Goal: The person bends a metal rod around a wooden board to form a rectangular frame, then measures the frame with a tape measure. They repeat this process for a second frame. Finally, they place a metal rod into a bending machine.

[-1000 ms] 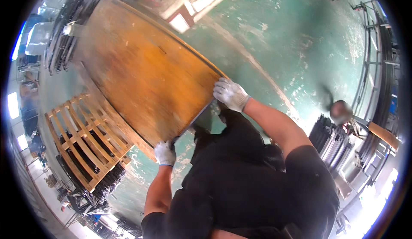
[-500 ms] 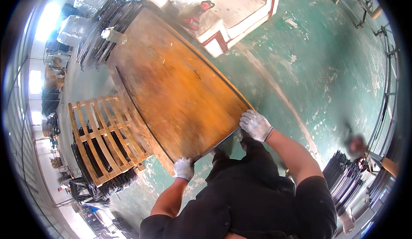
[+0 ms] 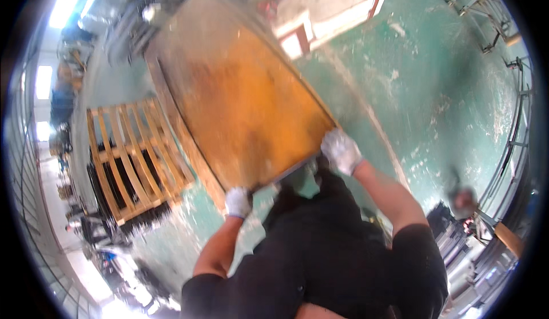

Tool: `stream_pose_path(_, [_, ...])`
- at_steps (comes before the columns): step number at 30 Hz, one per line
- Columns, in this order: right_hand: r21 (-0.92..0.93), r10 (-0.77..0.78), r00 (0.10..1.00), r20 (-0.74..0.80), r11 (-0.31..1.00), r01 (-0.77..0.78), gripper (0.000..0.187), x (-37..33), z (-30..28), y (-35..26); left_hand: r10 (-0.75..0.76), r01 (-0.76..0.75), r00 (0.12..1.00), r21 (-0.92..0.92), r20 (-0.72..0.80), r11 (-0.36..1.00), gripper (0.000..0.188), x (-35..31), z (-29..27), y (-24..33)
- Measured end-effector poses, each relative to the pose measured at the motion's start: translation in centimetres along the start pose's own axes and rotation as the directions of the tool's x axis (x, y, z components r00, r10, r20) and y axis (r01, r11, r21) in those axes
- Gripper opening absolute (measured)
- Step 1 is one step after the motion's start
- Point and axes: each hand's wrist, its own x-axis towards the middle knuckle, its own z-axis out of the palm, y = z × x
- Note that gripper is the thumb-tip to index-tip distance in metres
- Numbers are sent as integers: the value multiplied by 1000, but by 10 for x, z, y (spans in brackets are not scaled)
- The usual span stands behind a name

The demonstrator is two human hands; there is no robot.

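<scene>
A large orange-brown wooden board (image 3: 246,101), scuffed and dark in patches, stretches away in front of me. Its near edge lies between my two hands, both in white work gloves. My left hand (image 3: 238,202) is closed on the near left corner. At the near right corner, my right hand (image 3: 341,150) is closed over the edge, with the fingers on top. Whatever lies under the board is hidden. Motion blur softens the board and both gloves.
Left of the board, a slatted wooden pallet (image 3: 132,153) lies over dark bars. A pale sofa (image 3: 331,10) with a blurred red item stands at the far side. Dark stacked stock (image 3: 134,27) lies far left. Green worn floor (image 3: 423,101) extends right; metal racks line the right rim.
The whole view has shifted, so the board, the pallet and both hands sit higher in the picture. Both hands stay on the board's near corners.
</scene>
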Motion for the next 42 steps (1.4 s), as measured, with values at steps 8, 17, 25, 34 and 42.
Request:
stream_pose_path(8, [83, 18, 966, 257, 996, -40, 19, 48, -1, -65, -528, 362, 815, -501, -238, 786, 19, -55, -46, -9])
stream_pose_path(17, [143, -232, 957, 174, 968, 208, 15, 101, 106, -223, -749, 426, 642, -889, 166, 168, 27, -129, 40, -103])
stream_pose_path(25, [24, -136, 972, 192, 991, 134, 11, 96, 134, -266, -664, 407, 696, -912, 273, 52, 25, -206, 101, -156])
stream_pose_path(34, [-31, -129, 953, 274, 989, 143, 12, 96, 141, -274, -720, 366, 650, -930, 244, 16, 18, -237, 145, -190])
stream_pose_path(42, [-40, -131, 948, 291, 988, 149, 17, 94, 135, -273, -619, 384, 749, -916, 234, 119, 24, -230, 143, -172])
